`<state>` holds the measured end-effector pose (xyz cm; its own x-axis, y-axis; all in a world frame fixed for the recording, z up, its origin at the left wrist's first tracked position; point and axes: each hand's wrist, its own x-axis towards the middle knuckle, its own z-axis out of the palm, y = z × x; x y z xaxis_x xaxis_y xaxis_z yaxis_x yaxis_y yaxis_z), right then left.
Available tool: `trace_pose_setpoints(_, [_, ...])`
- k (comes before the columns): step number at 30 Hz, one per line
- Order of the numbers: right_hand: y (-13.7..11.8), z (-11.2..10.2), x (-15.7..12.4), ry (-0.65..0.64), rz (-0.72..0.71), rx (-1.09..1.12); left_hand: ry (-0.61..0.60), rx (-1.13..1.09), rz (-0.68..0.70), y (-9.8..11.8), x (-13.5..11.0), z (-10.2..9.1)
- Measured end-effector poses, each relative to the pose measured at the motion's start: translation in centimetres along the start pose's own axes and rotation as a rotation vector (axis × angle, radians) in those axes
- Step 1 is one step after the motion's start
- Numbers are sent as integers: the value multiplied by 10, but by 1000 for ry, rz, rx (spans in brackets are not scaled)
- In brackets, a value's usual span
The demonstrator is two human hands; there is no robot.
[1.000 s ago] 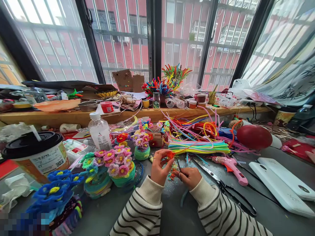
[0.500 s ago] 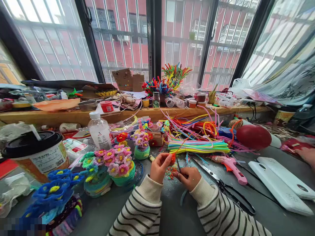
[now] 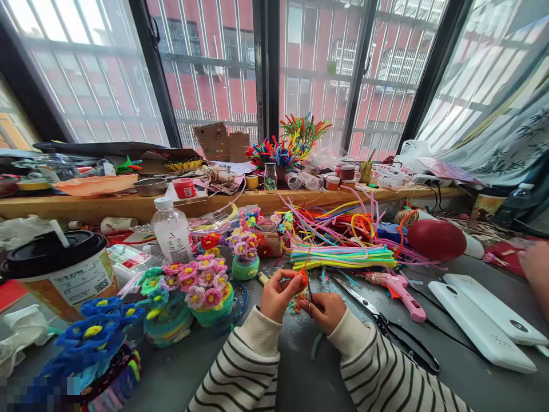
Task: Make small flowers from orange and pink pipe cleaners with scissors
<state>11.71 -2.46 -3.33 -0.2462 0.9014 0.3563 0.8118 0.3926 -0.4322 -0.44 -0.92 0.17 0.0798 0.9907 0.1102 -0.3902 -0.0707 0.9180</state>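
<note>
My left hand (image 3: 274, 294) is closed, its thumb and fingertips pinching a fuzzy orange-red pipe cleaner piece (image 3: 303, 279) from which a thin strand sticks up. Close by on the right, my right hand (image 3: 328, 311) is wrapped around small scissors (image 3: 309, 290). Their dark narrow blades point up at the orange piece, while the handles are mostly hidden in my fingers. Beneath both hands, orange and pale fuzz clippings (image 3: 295, 303) are scattered on the grey table (image 3: 300, 366).
Pipe-cleaner flower pots, pink (image 3: 210, 286) and blue (image 3: 96, 337), stand left beside a bottle (image 3: 172, 229) and a lidded cup (image 3: 64, 274). A pipe-cleaner bundle (image 3: 343, 258) lies ahead. Large scissors (image 3: 377, 317), a pink glue gun (image 3: 401, 292) and another person's hand (image 3: 536, 274) are right.
The orange piece has turned in my left fingers, its thin strand now more upright. The scissors have shifted slightly toward it. At far right the other person's hand has moved. The view has shifted a little.
</note>
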Motion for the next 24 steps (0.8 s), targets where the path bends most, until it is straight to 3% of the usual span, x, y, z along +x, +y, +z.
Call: trace_pose_setpoints(24, [10, 7, 2, 53, -94, 20, 1, 0, 43, -2, 2, -2])
